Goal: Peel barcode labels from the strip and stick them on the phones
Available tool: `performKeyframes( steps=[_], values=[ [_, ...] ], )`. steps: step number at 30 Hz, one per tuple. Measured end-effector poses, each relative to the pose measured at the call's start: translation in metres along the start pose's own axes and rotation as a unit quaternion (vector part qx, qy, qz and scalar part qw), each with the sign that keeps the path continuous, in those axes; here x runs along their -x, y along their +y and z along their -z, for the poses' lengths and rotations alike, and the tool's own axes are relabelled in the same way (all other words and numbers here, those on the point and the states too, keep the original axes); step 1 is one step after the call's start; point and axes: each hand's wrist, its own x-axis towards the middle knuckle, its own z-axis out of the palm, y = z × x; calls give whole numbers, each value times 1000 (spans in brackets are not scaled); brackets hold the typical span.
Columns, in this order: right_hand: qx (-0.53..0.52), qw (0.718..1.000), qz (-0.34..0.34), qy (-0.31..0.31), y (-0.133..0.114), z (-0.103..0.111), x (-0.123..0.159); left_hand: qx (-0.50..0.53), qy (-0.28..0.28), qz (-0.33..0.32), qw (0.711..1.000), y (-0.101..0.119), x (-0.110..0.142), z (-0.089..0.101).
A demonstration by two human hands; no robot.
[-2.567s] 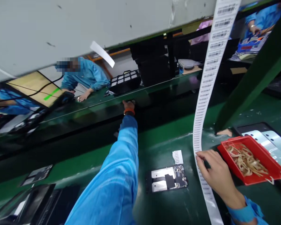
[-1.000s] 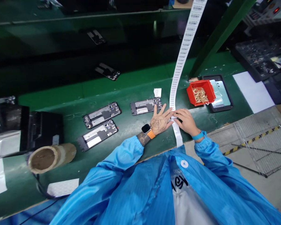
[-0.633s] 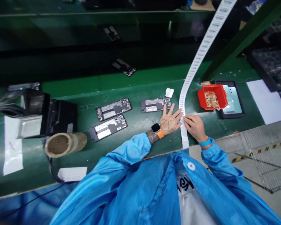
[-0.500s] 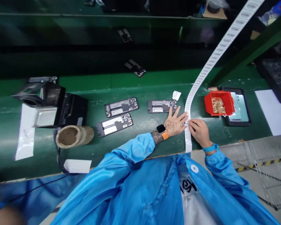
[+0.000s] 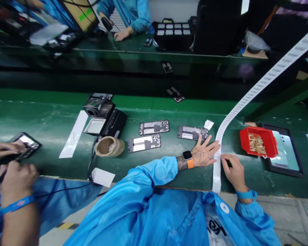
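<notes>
My left hand [image 5: 204,153] lies flat on the green bench, fingers spread, its fingertips against the left edge of a long white label strip [image 5: 217,160]. My right hand [image 5: 233,171] rests at the strip's right edge with its fingers curled in a pinch on the strip. The strip rises up and away to the upper right. A phone frame [image 5: 191,132] lies just beyond my left hand, with a small white tag [image 5: 208,124] beside it. Two more phone frames [image 5: 154,127] [image 5: 144,142] lie to the left.
A red bin [image 5: 258,140] of tan scraps sits right of the strip, beside a black tray [image 5: 284,150]. A tape roll [image 5: 108,146] and black device [image 5: 102,112] stand at left. A co-worker's hands [image 5: 12,171] hold a phone at far left. Another person works across the belt.
The view has swung up and left, bringing the co-worker and the far bench into sight. My hands stay at the strip; the right hand has slid slightly lower along its edge.
</notes>
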Motion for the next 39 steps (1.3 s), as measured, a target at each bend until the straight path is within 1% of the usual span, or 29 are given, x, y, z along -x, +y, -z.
performKeyframes(
  steps=[1, 2, 3, 4, 5, 7, 8, 9, 10, 12, 16, 19, 21, 23, 24, 25, 26, 27, 28, 29, 30, 31, 32, 33, 34, 35, 36, 37, 39],
  values=[
    [-16, 999, -46, 23, 2, 0, 3, -5, 4, -4, 1000, -18, -5, 12],
    [-27, 994, -96, 48, 4, 0, 6, -13, 6, -4, 1000, -43, -12, 27],
    [-35, 987, -142, 70, 6, 0, 8, -22, -1, -6, 1000, -74, -20, 44],
    [-43, 980, -175, 84, 9, -1, 10, -32, -19, 7, 999, -110, -29, 63],
    [-52, 975, -196, 93, 12, -3, 12, -43, -37, 40, 998, -148, -39, 82],
    [-68, 968, -213, 110, 17, -8, 12, -74, -72, 145, 984, -217, -56, 117],
    [-74, 966, -217, 120, 19, -10, 12, -76, -98, 174, 977, -244, -64, 130],
    [-81, 963, -221, 130, 21, -13, 11, -75, -124, 190, 971, -265, -70, 141],
    [-88, 961, -224, 139, 23, -15, 10, -79, -138, 191, 968, -280, -76, 148],
    [-104, 955, -231, 157, 24, -19, 9, -85, -156, 175, 968, -295, -85, 152],
    [-112, 944, -251, 181, 18, -18, 5, -64, -159, 143, 975, -304, -93, 146],
    [-109, 946, -258, 161, 15, -14, 4, -14, -140, 153, 978, -310, -89, 148],
    [-135, 938, -274, 165, 15, -12, 3, 26, -110, 175, 978, -313, -81, 154],
    [-181, 919, -293, 193, 12, -9, -3, 65, -66, 199, 976, -310, -70, 161],
    [-207, 909, -297, 209, 8, -7, -9, 77, -47, 208, 974, -304, -64, 164],
    [-235, 901, -292, 218, 1, -4, -17, 105, -24, 215, 971, -294, -57, 164],
    [-263, 897, -281, 219, -9, -1, -28, 170, 4, 216, 961, -280, -51, 162],
    [-291, 896, -263, 208, -22, 3, -41, 271, 36, 209, 939, -261, -45, 158],
    [-319, 898, -235, 190, -38, 6, -57, 413, 75, 194, 887, -239, -39, 151],
    [-342, 901, -210, 165, -56, 8, -74, 577, 110, 166, 792, -214, -34, 142],
    [-361, 905, -186, 129, -73, 9, -92, 705, 129, 137, 684, -188, -29, 133],
    [-383, 904, -166, 87, -90, 8, -110, 789, 133, 119, 588, -163, -25, 124],
    [-405, 902, -144, 44, -103, 5, -126, 842, 132, 109, 512, -140, -23, 116],
    [-418, 899, -126, 6, -114, 1, -139, 876, 132, 107, 452, -120, -22, 110],
    [-426, 897, -119, -27, -122, -4, -149, 896, 133, 112, 408, -104, -22, 106],
    [-430, 894, -117, -41, -127, -10, -154, 909, 137, 122, 375, -93, -22, 103],
    [-426, 896, -112, -55, -130, -16, -156, 917, 138, 134, 350, -86, -24, 101],
    [-414, 902, -106, -64, -131, -22, -155, 921, 136, 148, 334, -83, -25, 100],
    [-369, 922, -93, -76, -131, -29, -147, 925, 120, 177, 315, -82, -28, 100]
  ],
)
